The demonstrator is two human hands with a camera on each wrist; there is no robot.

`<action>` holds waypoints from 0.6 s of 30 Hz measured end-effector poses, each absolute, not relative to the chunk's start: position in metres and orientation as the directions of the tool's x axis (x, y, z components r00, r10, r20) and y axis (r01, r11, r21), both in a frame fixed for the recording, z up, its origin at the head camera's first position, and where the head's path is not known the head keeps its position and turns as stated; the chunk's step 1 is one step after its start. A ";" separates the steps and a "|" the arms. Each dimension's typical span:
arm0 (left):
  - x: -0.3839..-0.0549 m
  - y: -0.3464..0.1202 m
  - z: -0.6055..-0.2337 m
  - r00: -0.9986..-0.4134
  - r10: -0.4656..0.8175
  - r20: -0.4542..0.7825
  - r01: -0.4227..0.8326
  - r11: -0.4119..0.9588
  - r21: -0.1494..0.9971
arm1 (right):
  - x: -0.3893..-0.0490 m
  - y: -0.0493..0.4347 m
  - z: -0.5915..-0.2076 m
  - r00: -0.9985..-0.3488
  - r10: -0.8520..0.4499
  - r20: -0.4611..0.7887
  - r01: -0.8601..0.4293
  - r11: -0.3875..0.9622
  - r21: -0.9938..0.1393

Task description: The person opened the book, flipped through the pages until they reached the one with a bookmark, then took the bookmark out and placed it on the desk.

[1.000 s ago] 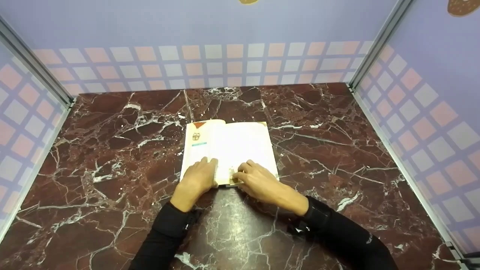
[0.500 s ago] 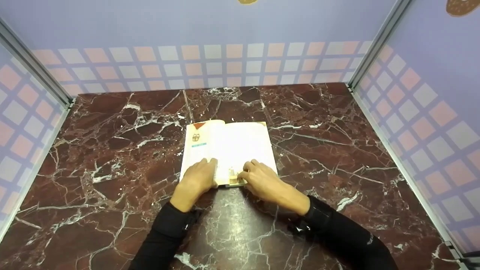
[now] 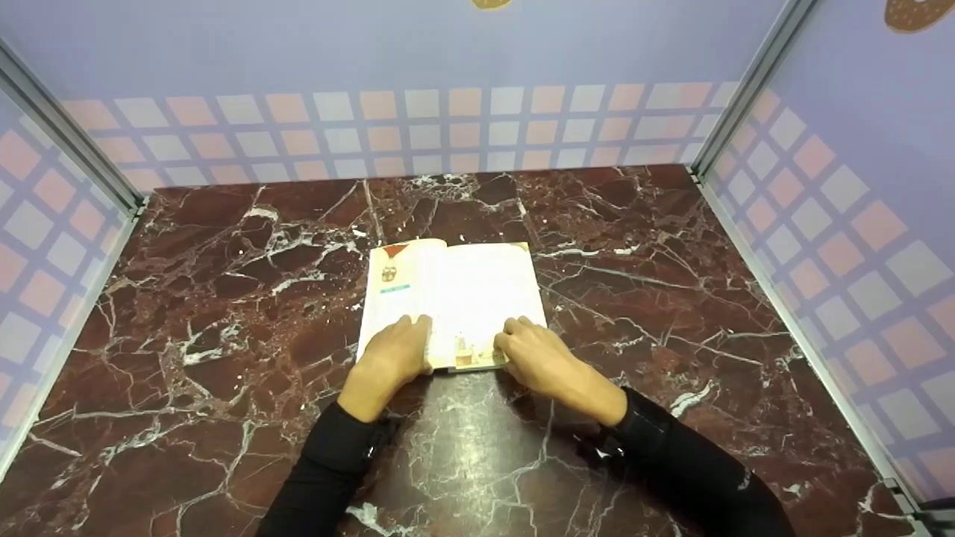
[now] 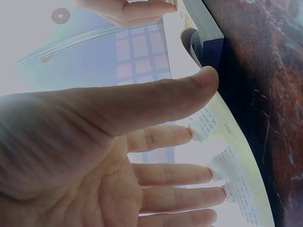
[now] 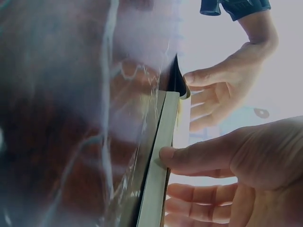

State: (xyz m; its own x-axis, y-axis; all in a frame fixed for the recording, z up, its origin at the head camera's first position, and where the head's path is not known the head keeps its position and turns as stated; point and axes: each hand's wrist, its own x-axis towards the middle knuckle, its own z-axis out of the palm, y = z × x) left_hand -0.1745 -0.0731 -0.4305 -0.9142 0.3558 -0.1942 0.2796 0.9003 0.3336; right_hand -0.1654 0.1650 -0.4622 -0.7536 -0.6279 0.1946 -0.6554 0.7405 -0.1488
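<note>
An open book (image 3: 485, 291) lies on the dark red marbled table, its right page washed out by glare. My left hand (image 3: 395, 350) rests on the lower left page; in the left wrist view its fingers (image 4: 175, 174) are straight and touch the printed text, thumb extended over the page's lower edge. At the lower right part of the book is my right hand (image 3: 537, 356), fingers bent over the page. In the right wrist view its thumb (image 5: 177, 156) presses the edge of the thick page block (image 5: 158, 175). The left page curves up near the spine.
The marbled table (image 3: 224, 298) extends around the book on all sides. A lilac back wall (image 3: 418, 60) with pink and white checks and matching side panels (image 3: 835, 224) enclose it, joined by grey metal posts (image 3: 753, 82).
My right hand has slid rightward along the book's lower edge, uncovering the yellowish picture at the bottom of the right page. My left hand stays in place on the left page.
</note>
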 end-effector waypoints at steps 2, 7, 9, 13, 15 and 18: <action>-0.174 -0.073 -0.431 -0.915 0.354 -0.194 0.277 0.900 0.337 | -0.165 0.168 -0.461 -0.768 -0.614 0.184 -0.639 0.754 -0.151; -0.174 -0.074 -0.430 -0.916 0.351 -0.194 0.272 0.900 0.341 | -0.166 0.173 -0.455 -0.812 -0.569 0.133 -0.584 0.797 -0.154; -0.174 -0.074 -0.431 -0.916 0.351 -0.194 0.273 0.900 0.338 | -0.166 0.175 -0.452 -0.826 -0.554 0.105 -0.564 0.811 -0.154; -0.176 -0.074 -0.431 -0.916 0.350 -0.195 0.275 0.903 0.331 | -0.169 0.179 -0.450 -0.839 -0.539 0.077 -0.544 0.828 -0.135; -0.176 -0.073 -0.431 -0.915 0.348 -0.201 0.270 0.903 0.333 | -0.169 0.181 -0.450 -0.842 -0.535 0.074 -0.540 0.833 -0.119; -0.175 -0.073 -0.429 -0.915 0.349 -0.201 0.270 0.902 0.336 | -0.169 0.184 -0.448 -0.849 -0.525 0.065 -0.529 0.843 -0.101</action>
State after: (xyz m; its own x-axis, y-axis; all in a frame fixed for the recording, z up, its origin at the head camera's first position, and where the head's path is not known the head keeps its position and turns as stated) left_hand -0.1750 -0.0733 -0.4290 -0.9153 0.3490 -0.2011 0.2703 0.9023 0.3358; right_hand -0.1695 0.1836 -0.4484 -0.8489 -0.5246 0.0649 -0.5286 0.8429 -0.1007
